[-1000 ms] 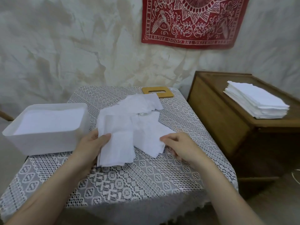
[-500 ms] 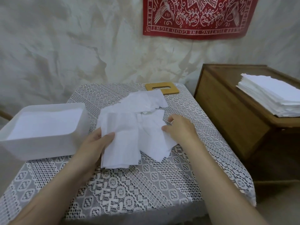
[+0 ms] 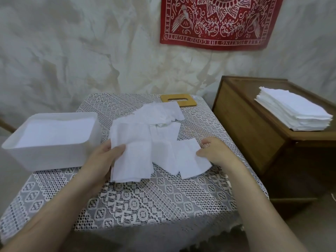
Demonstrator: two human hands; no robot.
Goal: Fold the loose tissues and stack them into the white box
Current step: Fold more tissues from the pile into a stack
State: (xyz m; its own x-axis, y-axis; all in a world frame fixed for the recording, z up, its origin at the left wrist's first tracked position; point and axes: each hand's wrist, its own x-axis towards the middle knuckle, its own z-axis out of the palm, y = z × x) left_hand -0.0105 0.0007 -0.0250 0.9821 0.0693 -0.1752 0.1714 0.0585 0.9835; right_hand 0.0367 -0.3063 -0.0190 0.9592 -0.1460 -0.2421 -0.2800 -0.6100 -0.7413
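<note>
Lace tablecloth (image 3: pixel 145 202) up close, and just past it we have both hands in the paper. Our left hand (image 3: pixel 101 160) grips the long sheet (image 3: pixel 132 160) at its left edge, thumb on top, fingers beneath. Our right hand (image 3: pixel 218 153) curls in and pinches the right edge of the small sheet (image 3: pixel 190 160). Behind them the loose tissues (image 3: pixel 160 115) lie crumpled mid-table, touching both sheets. Just left of the pile sits the white box (image 3: pixel 54 157), open-topped; whether folded sheets lie inside we cannot tell. At the far edge there's a slotted wooden lid (image 3: pixel 179 100). Off right, a wooden cabinet (image 3: pixel 245 133) carries a neat tissue stack (image 3: pixel 294 113). We judge this as separating one sheet to fold; the next move calls for pulling it clear, flattening it and matching the edges.
</note>
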